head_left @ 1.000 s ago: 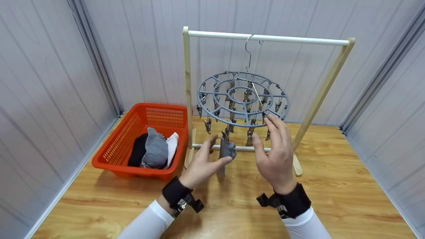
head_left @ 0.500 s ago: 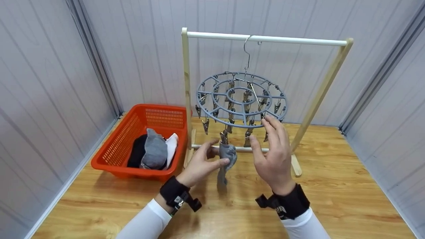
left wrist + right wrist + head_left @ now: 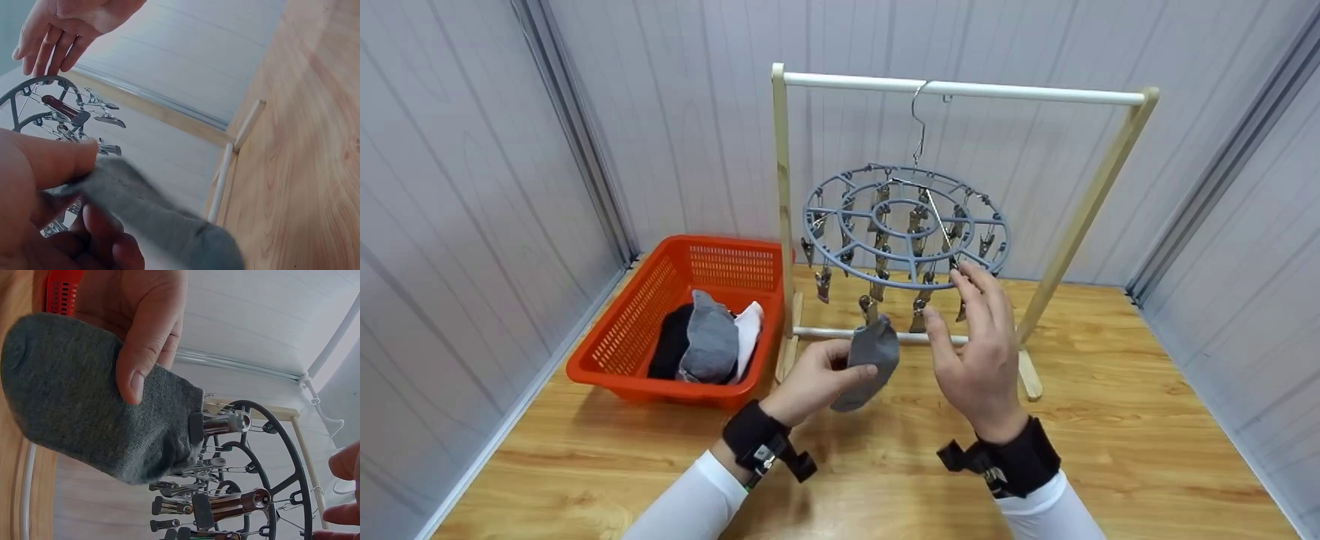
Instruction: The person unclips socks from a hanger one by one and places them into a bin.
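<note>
A grey ankle sock [image 3: 870, 364] hangs below the round grey clip hanger [image 3: 914, 269], its opening caught in a metal clip [image 3: 222, 423]. My left hand [image 3: 814, 379] pinches the sock between thumb and fingers, with the thumb on the near face in the right wrist view. There the sock lies flat and its toe points away from the clip. My right hand [image 3: 979, 352] holds nothing, fingers extended at the front right rim of the hanger. Several other metal clips [image 3: 230, 505] dangle from the rings with nothing in them.
An orange basket [image 3: 607, 381] stands at the left, with a grey sock [image 3: 711, 345], a black cloth piece [image 3: 669, 349] and a white one [image 3: 747, 330] inside. The hanger hooks over the white bar [image 3: 1020, 90] of a wooden-legged rack. Panelled walls enclose the wooden table [image 3: 877, 480].
My left hand has closed on the hanging sock and turned it, so its flat side shows and its toe swings left. The right hand stays almost in place by the rim.
</note>
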Demonstrator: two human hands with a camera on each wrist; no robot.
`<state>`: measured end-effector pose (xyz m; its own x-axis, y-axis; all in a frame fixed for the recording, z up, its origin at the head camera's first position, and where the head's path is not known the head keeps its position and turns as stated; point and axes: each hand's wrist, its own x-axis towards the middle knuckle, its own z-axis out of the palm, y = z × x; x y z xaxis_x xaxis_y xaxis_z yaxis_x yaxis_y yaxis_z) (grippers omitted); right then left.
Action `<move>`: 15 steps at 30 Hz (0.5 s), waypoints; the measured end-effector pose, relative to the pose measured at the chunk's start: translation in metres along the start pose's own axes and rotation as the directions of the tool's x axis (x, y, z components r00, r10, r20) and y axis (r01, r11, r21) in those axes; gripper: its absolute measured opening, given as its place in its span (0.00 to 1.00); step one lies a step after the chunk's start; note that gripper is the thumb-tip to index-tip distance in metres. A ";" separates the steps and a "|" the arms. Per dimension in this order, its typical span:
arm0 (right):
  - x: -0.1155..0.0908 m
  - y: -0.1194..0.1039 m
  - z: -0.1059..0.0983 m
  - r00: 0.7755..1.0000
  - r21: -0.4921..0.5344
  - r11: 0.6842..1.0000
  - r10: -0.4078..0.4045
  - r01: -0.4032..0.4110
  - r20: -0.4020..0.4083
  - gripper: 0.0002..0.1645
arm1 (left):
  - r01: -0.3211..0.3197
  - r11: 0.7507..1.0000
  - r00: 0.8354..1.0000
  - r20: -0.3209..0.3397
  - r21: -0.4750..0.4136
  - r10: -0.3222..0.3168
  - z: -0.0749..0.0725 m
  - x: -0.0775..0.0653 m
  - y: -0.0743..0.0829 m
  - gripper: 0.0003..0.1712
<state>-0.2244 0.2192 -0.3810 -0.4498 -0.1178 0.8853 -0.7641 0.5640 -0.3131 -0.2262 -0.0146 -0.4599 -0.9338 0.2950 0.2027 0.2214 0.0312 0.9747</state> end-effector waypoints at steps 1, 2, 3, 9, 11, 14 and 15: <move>0.000 0.000 0.000 1.000 0.005 1.000 -0.006 0.006 -0.009 0.29 | -0.001 1.000 1.000 -0.003 0.004 0.001 0.000 0.000 0.000 0.13; 0.001 -0.001 0.000 1.000 0.012 1.000 -0.015 0.015 -0.021 0.29 | -0.002 1.000 1.000 -0.005 0.005 0.002 0.000 0.000 0.001 0.12; 0.001 -0.001 0.000 0.999 0.021 0.999 -0.026 0.027 -0.036 0.28 | -0.001 1.000 1.000 -0.007 0.004 0.001 0.000 0.000 0.001 0.12; 0.001 -0.005 0.003 0.983 0.069 0.988 -0.128 0.138 -0.135 0.22 | 0.029 1.000 1.000 0.009 -0.003 -0.029 0.000 -0.003 0.006 0.12; 0.000 -0.006 0.004 0.975 0.064 0.981 -0.173 0.183 -0.138 0.20 | 0.044 0.999 0.999 0.026 -0.004 -0.044 0.000 -0.004 0.008 0.13; -0.003 -0.004 0.007 0.972 0.047 0.974 -0.218 0.223 -0.087 0.19 | 0.053 0.999 0.997 0.053 0.003 -0.053 0.001 -0.006 0.010 0.13; -0.004 -0.004 0.007 0.974 0.037 0.974 -0.220 0.222 -0.059 0.19 | 0.052 0.999 0.997 0.059 0.006 -0.053 0.002 -0.006 0.012 0.12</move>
<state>-0.2233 0.2119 -0.3856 -0.2430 -0.1908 0.9511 -0.8615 0.4931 -0.1212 -0.2173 -0.0147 -0.4500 -0.9259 0.3488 0.1451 0.1738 0.0521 0.9834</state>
